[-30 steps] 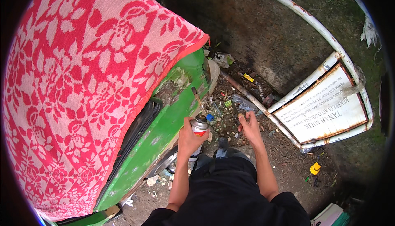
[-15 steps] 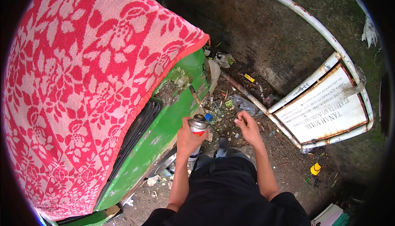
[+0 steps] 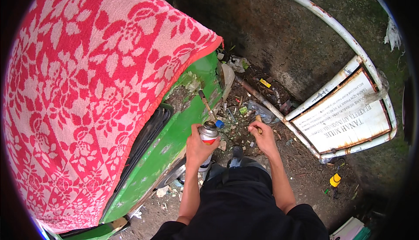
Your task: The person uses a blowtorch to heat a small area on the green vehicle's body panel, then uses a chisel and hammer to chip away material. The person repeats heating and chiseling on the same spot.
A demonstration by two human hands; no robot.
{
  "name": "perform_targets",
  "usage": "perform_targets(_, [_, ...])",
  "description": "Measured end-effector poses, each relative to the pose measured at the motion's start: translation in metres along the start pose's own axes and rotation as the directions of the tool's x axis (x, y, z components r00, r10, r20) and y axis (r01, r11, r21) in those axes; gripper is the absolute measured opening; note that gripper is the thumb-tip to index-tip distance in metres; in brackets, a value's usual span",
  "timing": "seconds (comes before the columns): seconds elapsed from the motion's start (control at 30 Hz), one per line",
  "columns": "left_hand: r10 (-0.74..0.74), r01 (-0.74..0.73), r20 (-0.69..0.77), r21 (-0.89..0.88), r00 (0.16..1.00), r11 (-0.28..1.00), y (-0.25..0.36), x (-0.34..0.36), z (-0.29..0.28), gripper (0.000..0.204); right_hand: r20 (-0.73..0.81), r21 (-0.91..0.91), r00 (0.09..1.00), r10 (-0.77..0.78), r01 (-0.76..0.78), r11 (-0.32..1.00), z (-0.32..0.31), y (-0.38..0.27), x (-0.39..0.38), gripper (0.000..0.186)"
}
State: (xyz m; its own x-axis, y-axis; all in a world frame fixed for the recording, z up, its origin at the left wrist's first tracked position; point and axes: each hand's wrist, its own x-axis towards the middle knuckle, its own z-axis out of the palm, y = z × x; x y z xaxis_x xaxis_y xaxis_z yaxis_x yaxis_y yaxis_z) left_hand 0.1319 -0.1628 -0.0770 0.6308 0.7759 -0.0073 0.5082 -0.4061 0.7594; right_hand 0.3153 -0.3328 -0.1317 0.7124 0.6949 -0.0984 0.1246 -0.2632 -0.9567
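Observation:
My left hand (image 3: pixel 198 146) is closed around the can of a gas torch (image 3: pixel 209 131). A blue knob sits at the top of the torch, and its metal nozzle tube slants up and away toward a bare, paint-stripped patch (image 3: pixel 185 92) on the green car body panel (image 3: pixel 172 135). To the right, my right hand (image 3: pixel 263 136) is closed on a slim tool with a tan, wood-like handle (image 3: pixel 259 119). The rest of that tool is hidden by my fingers, so its kind cannot be made out. No flame is visible at the nozzle.
A red and pink floral towel (image 3: pixel 91 87) covers the car's upper part at left. A white, rusty pipe frame with a sign panel (image 3: pixel 345 113) leans at right against a concrete wall (image 3: pixel 262 26). Litter and paint chips lie on the ground, with a yellow object (image 3: pixel 334 179) at right.
The torch has shifted slightly left with my left hand, its nozzle a little higher. My right hand has turned, and the tan handle now shows above and between its fingers.

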Motion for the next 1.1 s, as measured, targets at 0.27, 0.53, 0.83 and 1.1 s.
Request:
perform_targets(0.27, [0.003,-0.003,-0.025,0.009,1.000,1.000,0.007,-0.003,-0.008,0.067,0.029,0.029,0.998,0.056,-0.057,0.998,0.000,-0.009,-0.001,0.027])
perform_targets(0.53, [0.021,-0.021,-0.018,0.026,1.000,0.999,-0.002,-0.003,-0.002,0.069,-0.026,-0.003,0.998,-0.049,0.049,0.999,0.015,-0.035,-0.007,0.029])
perform_targets(0.83, [0.027,-0.044,0.106,0.153,0.994,0.987,-0.007,0.000,0.033,0.076,-0.077,-0.063,0.993,-0.093,0.088,0.994,0.030,-0.032,-0.014,0.032])
perform_targets(1.1, [-0.020,-0.026,0.255,0.178,0.967,0.984,0.005,0.002,0.056,0.077,-0.198,-0.234,0.972,-0.125,0.077,0.969,0.026,-0.031,-0.022,0.034])
